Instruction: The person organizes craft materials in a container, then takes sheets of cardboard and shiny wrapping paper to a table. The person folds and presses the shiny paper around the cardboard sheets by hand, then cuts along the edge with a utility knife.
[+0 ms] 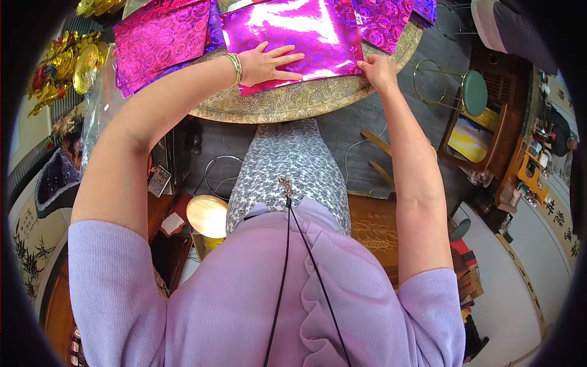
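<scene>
A shiny magenta foil sheet (333,46) lies near the front edge of the round table, glaring white where light strikes it. Flat on its left part rests my left hand (266,64), fingers spread. At the sheet's right front corner, my right hand (379,70) pinches the edge between thumb and fingers. To the left is a stack of magenta patterned foil sheets (162,46), with purple ones showing beneath. More patterned foil sheets (385,24) lie to the right, partly cut off by the top of the view.
The round table (275,110) has a patterned cover. Gold ornaments (67,67) stand at the far left beside clear plastic wrap (101,116). On the right are a green-topped stool (474,93) and a wooden cabinet (507,92). Another person's clothed body (520,37) shows at upper right.
</scene>
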The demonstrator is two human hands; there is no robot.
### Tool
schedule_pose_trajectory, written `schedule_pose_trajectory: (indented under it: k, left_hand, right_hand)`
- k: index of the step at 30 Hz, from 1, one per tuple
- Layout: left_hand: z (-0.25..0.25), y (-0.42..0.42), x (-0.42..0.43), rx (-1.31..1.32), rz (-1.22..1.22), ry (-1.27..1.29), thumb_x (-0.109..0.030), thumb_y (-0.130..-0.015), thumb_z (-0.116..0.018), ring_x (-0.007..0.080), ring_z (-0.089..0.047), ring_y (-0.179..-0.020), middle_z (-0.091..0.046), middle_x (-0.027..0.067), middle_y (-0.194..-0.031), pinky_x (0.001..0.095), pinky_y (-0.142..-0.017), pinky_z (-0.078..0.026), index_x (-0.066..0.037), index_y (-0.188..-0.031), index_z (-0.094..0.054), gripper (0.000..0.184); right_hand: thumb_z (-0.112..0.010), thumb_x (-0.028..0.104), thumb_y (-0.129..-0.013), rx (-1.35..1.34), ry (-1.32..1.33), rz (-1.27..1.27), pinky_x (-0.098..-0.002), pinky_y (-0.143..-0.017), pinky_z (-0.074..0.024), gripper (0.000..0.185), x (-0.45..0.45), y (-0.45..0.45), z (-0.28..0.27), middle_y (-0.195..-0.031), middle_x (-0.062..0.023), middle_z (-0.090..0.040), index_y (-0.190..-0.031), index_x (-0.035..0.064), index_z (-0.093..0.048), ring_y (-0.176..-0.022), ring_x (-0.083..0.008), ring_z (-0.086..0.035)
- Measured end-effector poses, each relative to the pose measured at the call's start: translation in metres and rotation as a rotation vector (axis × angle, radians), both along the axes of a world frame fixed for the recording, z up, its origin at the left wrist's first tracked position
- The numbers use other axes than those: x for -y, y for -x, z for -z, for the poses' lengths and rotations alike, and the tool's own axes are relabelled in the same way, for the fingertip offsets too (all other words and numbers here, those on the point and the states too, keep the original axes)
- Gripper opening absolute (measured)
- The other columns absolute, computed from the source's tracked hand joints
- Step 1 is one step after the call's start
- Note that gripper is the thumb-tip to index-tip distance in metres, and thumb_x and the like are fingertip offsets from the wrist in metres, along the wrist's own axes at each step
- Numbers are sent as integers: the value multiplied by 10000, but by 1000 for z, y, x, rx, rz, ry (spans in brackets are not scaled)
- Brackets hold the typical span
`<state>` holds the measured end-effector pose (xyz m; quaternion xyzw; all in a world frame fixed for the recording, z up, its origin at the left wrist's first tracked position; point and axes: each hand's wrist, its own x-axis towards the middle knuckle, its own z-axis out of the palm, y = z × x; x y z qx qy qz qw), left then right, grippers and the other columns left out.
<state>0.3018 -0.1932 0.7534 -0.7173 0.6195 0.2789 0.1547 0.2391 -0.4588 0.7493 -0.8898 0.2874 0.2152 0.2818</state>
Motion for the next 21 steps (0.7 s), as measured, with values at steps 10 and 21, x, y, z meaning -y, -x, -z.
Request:
schedule_pose_trajectory:
  k: [10, 21]
  left_hand:
    - [-1, 2, 3, 45, 18, -37, 8, -594, -627, 257, -35, -1350, 31, 47, -1470, 469, -1011, -309, -347, -1388, -114, 1010]
    - [-10, 3, 4, 53, 2, -39, -75, -596, -663, 254, -59, -1350, 21, 43, -1472, 437, -1002, -323, -347, -1387, -126, 994]
  right_hand:
    - [-643, 262, -753, 414, 481, -664, -434, -816, -416, 327, -54, 17, 10, -1085, -79, -550, -1016, 103, -530, -958, -267, -537]
    - [-527, 626, -680, 390, 194, -1013, -520, -1046, -143, 824, -48, 64, 21, -1460, -53, -135, -1367, 240, -287, -1349, -246, -92]
